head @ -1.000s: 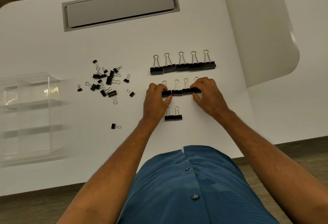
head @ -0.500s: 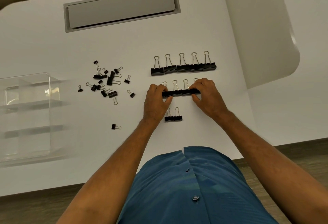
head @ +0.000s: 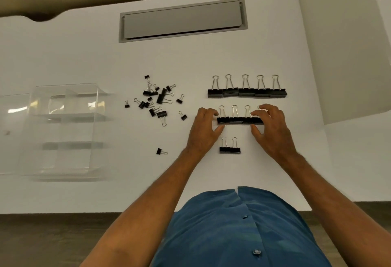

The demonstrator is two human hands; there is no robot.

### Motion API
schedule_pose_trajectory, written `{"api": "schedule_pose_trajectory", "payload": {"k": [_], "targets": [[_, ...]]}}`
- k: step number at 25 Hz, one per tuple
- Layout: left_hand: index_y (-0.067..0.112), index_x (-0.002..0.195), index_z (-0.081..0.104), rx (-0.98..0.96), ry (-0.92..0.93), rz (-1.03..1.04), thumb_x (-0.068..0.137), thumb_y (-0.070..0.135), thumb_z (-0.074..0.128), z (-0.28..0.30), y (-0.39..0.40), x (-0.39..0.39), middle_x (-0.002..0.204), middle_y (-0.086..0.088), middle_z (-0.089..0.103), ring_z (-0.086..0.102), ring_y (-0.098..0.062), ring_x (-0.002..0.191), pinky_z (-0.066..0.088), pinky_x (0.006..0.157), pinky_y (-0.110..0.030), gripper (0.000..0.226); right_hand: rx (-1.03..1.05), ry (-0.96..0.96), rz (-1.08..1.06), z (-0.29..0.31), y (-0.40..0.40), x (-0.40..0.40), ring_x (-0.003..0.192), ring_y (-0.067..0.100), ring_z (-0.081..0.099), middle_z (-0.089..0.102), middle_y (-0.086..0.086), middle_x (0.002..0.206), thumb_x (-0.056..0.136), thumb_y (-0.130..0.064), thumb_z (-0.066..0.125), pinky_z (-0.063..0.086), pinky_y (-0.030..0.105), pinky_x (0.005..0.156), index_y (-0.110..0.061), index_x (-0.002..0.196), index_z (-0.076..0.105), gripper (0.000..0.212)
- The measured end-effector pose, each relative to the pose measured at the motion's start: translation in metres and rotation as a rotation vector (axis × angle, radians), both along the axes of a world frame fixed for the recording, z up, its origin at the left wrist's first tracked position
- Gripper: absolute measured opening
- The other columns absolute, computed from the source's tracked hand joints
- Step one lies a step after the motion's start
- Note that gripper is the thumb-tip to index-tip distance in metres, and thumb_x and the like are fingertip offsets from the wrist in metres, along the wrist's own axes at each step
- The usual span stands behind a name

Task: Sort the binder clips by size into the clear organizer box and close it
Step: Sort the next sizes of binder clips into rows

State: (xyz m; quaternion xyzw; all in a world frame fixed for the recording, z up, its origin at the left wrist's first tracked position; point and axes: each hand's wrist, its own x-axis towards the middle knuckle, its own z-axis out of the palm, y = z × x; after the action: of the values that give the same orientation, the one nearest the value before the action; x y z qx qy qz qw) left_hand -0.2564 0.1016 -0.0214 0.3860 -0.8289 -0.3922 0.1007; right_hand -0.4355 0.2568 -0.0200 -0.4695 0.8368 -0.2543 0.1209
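Head camera looked down on a white table (head: 84, 59) where the left hand (head: 204, 128) and right hand (head: 269, 129) pinched the two ends of a middle row of four black metal binder clips (head: 240, 119), thumbs near, fingers far. Five larger clips (head: 247, 92) lay lined up beyond, two (head: 230, 150) nearer. A loose pile of small clips (head: 156, 99) remained unsorted, and the clear plastic organizer box (head: 63, 129) stood open, seemingly empty, well to the left.

Matt black binder clips (head: 240, 120) with shiny wire handles lie on a smooth matt white worktop (head: 84, 55) beside a glossy clear plastic organizer box (head: 63, 129).
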Motion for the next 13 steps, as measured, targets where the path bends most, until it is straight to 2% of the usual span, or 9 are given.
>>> {"api": "schedule_pose_trajectory", "payload": {"k": [4,7,9,13], "targets": [[0.021,0.111,0.061,-0.051,-0.012,0.085,0.090,0.028,0.069,0.012,-0.029,0.033,0.116,0.005,0.051,0.053,-0.009,0.101,0.050,0.078,-0.025,0.024,-0.033,-0.004,0.042,0.015,-0.031,0.022,0.120,0.023,0.049,0.051,0.006,0.134,0.089,-0.014,0.073,0.054,0.032,0.079,-0.015,0.122,0.064,0.035],[0.026,0.108,0.061,-0.084,-0.031,0.185,0.092,0.030,0.065,0.024,-0.059,0.061,0.114,0.012,0.050,0.053,-0.004,0.098,0.051,0.074,-0.026,0.017,-0.037,-0.036,0.092,0.025,-0.066,0.044,0.123,0.020,0.047,0.050,0.001,0.136,0.091,-0.015,0.069,0.049,0.027,0.076,-0.018,0.118,0.066,0.028],[0.030,0.107,0.061,-0.090,-0.050,0.243,0.092,0.031,0.063,0.030,-0.080,0.080,0.113,0.016,0.049,0.052,-0.003,0.098,0.051,0.074,-0.027,0.015,-0.040,-0.066,0.120,0.030,-0.090,0.060,0.125,0.017,0.046,0.049,-0.003,0.135,0.093,-0.016,0.067,0.048,0.028,0.075,-0.021,0.117,0.065,0.025],[0.027,0.109,0.062,-0.093,-0.074,0.320,0.094,0.026,0.063,0.032,-0.128,0.116,0.112,0.013,0.049,0.055,-0.005,0.101,0.054,0.080,-0.029,0.015,-0.032,-0.083,0.208,0.036,-0.140,0.094,0.122,0.016,0.047,0.048,-0.005,0.132,0.093,-0.019,0.065,0.052,0.031,0.070,-0.024,0.118,0.062,0.026]]}}
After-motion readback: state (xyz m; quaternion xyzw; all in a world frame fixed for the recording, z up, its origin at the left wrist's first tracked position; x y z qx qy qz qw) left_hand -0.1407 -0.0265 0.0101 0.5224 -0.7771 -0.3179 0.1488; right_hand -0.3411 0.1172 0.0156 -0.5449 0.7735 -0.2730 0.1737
